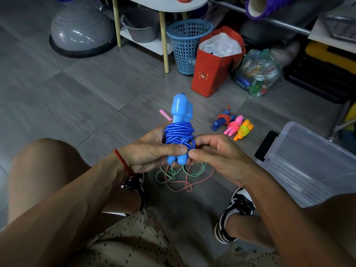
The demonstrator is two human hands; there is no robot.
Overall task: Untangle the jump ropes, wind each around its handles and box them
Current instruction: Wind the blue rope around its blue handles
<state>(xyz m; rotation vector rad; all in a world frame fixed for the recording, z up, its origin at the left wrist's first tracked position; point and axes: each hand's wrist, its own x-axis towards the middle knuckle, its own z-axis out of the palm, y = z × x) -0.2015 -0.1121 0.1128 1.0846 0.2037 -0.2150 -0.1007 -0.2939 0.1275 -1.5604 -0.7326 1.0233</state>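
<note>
Beyond the blue rope [179, 134], three wound ropes [234, 125] beside clear box [316, 162]

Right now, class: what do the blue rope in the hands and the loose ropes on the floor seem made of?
Blue rope: probably smooth glossy plastic or vinyl; highlights glint along its coils. Loose ropes: apparently braided cord, matte, with a two-tone twisted pattern.

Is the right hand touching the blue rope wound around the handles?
Touching. The head view shows the right hand pinching the last loop of the blue rope against the bundle, which the left hand grips.
</note>
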